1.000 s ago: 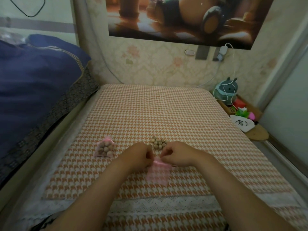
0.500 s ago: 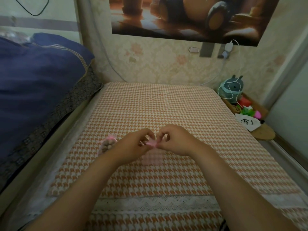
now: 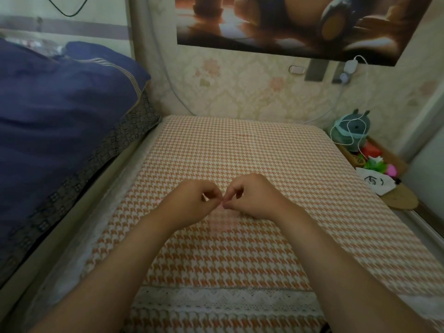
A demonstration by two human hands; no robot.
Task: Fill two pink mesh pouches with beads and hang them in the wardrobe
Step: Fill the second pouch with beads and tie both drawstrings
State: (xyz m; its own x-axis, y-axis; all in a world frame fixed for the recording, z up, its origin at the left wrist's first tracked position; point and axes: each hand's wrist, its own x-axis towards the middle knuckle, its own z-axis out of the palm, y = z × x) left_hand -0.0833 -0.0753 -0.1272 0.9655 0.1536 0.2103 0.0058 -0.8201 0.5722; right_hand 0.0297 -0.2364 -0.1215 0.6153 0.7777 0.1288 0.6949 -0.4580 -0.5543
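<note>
Head view shows both bare hands raised a little above the orange-and-white houndstooth bed cover (image 3: pixel 240 150), their fingertips meeting in the middle. The left hand (image 3: pixel 192 200) and the right hand (image 3: pixel 254 198) each pinch with thumb and forefinger the top edge of a thin, see-through pink mesh pouch (image 3: pixel 222 218), which hangs down flat between the two wrists and is so sheer that the pattern of the cover shows through it. The other fingers of both hands are curled in. I cannot see any beads in this view, and the pouch looks empty, so I judge that the person is working at its mouth, perhaps to open it for filling. Such a pouch will be very light and soft, with no stiffness at all; it will fold and collapse if it is held in the middle. The best place to hold it is the upper rim, one side in each hand, so that the mouth can be pulled apart. The mesh is delicate and may tear or catch on a nail if pulled hard. A dark blue quilt (image 3: pixel 60 111) lies on the left, well apart from the hands.
</note>
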